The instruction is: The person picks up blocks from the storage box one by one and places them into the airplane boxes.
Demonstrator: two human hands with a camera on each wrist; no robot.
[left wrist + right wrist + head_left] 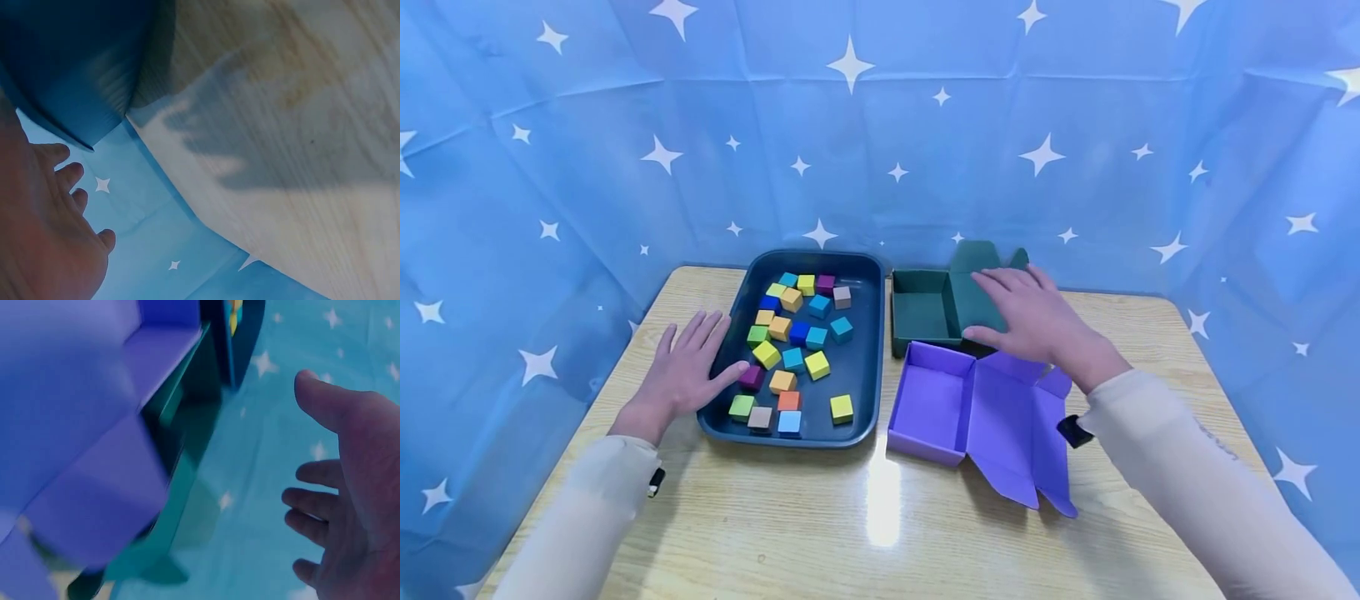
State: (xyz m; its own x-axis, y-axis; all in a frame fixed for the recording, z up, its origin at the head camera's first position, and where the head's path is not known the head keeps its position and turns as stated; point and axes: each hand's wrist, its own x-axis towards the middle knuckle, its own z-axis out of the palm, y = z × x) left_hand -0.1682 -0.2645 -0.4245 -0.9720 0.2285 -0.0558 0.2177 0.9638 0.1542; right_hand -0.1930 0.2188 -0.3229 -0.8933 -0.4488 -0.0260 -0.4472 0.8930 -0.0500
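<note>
1. Coloured cubes (780,328), loose lot: lay in the dark tray (862,367), at the person's left, in neither hand's grip.
2. Left hand (688,367), one: fingers wide and extended, holding nothing, over the tray's outer rim. Its thumb tip showed just beside a purple cube (751,377); whether it touched, I could not tell.
3. Right hand (1037,318), one: fingers spread, palm bare, above the green box's raised lid (968,296); contact not certain.
4. Step in hand, by my reading: a poised one, nothing taken up. The next move, I judged, called for one hand to come down and narrow finger and thumb on a single cube, sparing its close neighbours.
5. Cubes, counted: twenty-four in all. Teal, five; yellow, five; light orange, four; purple, two; deep blue, two; green, two; tan or pinkish, two; red-orange, one; pale blue, one.
6. Tray: one, with rounded corners.
7. Boxes: two, lids folded back to the person's right. Green box (921,315), one, farther off; purple box (932,400), one, nearer. No cube showed in either.
8. Black wrist devices (1074,431): two, one per sleeve.
9. Table (760,525): one, pale wood-grained.
10. Blue cloth (880,125), white-starred, behind and on both sides; stars left uncounted.
</note>
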